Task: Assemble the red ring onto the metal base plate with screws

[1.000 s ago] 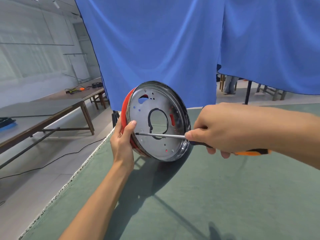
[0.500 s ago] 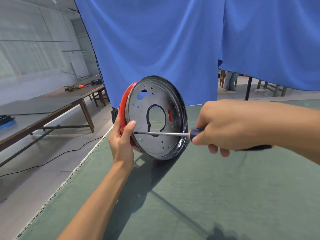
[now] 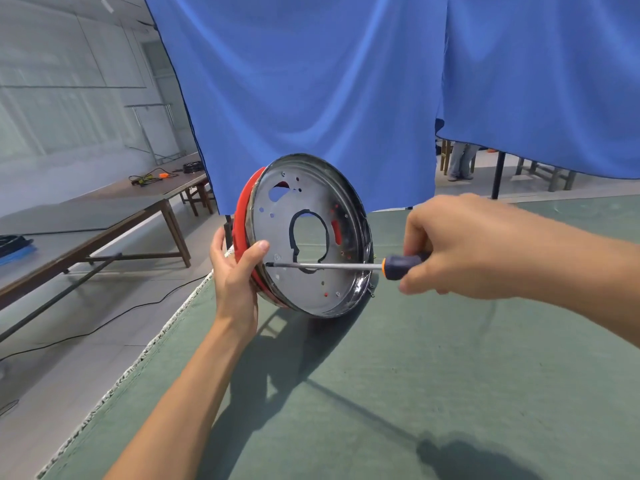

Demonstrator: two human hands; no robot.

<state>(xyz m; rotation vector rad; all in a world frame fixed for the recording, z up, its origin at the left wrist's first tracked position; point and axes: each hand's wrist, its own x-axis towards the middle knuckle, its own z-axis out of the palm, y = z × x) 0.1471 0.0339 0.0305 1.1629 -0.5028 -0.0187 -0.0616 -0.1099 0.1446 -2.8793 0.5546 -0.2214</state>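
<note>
Upright on edge over the green desk, the metal base plate backed by the red ring is gripped by the left hand; the right hand grips a screwdriver, tip against the plate

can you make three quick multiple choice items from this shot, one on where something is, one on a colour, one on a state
1. Where is the tip of the long steel-shafted screwdriver?
A. on the green felt table
B. at the left inner face of the round shiny metal base plate, near the left thumb
C. inside the big centre cutout

2. What colour is the ring behind the plate?
A. red
B. yellow
C. black

3. How is the plate held?
A. lying flat on the table
B. hanging from the blue curtain
C. tilted on edge, gripped by the left hand

Answers: 1 B, the tip ends beside the thumb. 2 A, red shows along the plate's left rim. 3 C, the left hand's fingers wrap the rim while the right hand grips the screwdriver handle.
</note>
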